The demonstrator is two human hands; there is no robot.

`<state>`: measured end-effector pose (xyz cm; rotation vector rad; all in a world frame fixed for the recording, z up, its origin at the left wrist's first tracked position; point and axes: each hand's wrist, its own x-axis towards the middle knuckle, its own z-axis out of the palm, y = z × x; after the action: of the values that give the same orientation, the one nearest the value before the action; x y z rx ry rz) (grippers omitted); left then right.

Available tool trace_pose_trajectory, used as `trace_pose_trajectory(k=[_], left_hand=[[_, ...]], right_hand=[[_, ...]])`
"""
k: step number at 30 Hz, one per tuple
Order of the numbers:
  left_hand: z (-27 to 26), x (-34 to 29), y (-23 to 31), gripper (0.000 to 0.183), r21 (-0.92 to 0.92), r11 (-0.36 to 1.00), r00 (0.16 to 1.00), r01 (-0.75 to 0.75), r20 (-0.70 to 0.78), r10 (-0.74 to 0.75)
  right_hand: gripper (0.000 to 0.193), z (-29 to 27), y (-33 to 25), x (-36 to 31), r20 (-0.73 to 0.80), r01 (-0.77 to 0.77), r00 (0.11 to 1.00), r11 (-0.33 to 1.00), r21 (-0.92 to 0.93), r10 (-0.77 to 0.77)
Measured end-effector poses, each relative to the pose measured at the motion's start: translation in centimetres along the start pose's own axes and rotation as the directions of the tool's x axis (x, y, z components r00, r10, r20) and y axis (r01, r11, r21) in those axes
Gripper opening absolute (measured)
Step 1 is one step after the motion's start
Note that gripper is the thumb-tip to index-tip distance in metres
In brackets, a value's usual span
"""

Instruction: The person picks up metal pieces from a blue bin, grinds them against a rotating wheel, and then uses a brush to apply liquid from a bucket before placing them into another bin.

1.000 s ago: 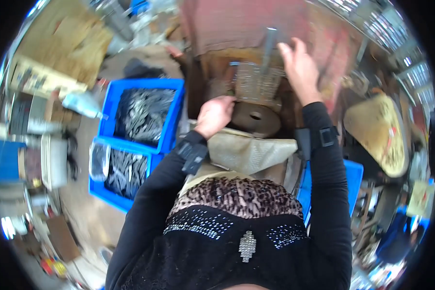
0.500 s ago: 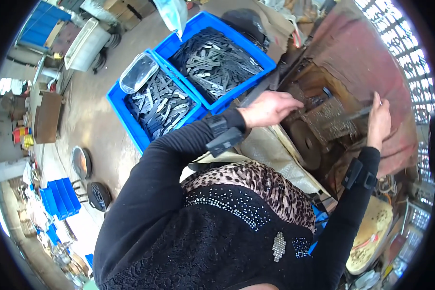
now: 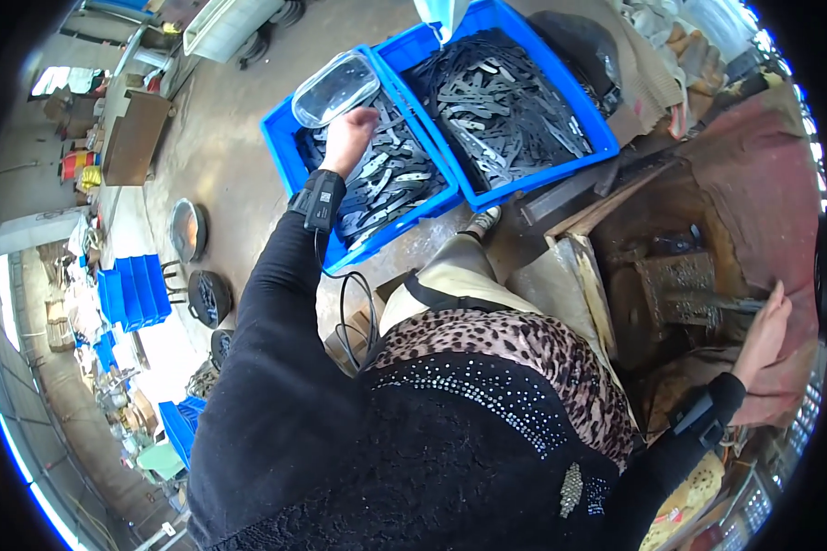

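My left hand is over the left blue bin, beside a clear oval plastic tub resting on the bin's edge. Its fingers are curled closed; whatever they may hold is hidden. Flat, dark metal strips with holes fill this bin. At the right, my right hand has its fingers at the outer end of a narrow metal bar. That bar reaches over a worn, wet-looking metal block inside a grimy machine housing. A dark round wheel stands beside the block.
A second blue bin of similar strips adjoins the first. Reddish cloth drapes the machine's right side. A wooden board edges the machine near my legs. Round pans and blue trays stand farther left.
My left hand has moved from the machine, left and away, to the left bin. My right hand stays at the bar's end. The whole view has shifted, bringing the bins nearer the centre.
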<state>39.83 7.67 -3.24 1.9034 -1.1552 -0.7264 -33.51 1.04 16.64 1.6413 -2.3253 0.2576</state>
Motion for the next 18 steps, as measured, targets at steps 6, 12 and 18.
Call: trace_pose_trajectory(k=[6, 12, 18], left_hand=[[-1.1, -3.6, -5.1, 0.022, 0.496, 0.867, 0.995, 0.048, 0.055, -0.087], [2.2, -4.8, -2.3, 0.019, 0.736, 0.675, 0.985, 0.048, 0.076, -0.153], [1.3, -5.4, -4.8, 0.018, 0.776, 0.613, 0.965, -0.146, 0.248, -0.084]], right_hand=[[0.054, -0.4, -0.6, -0.3, 0.002, 0.015, 1.0, 0.999, 0.04, -0.015], [0.055, -0.6, -0.3, -0.7, 0.008, 0.001, 1.0, 0.999, 0.036, -0.001], [0.055, 0.6, -0.3, -0.6, 0.003, 0.007, 1.0, 1.0, 0.005, -0.007]])
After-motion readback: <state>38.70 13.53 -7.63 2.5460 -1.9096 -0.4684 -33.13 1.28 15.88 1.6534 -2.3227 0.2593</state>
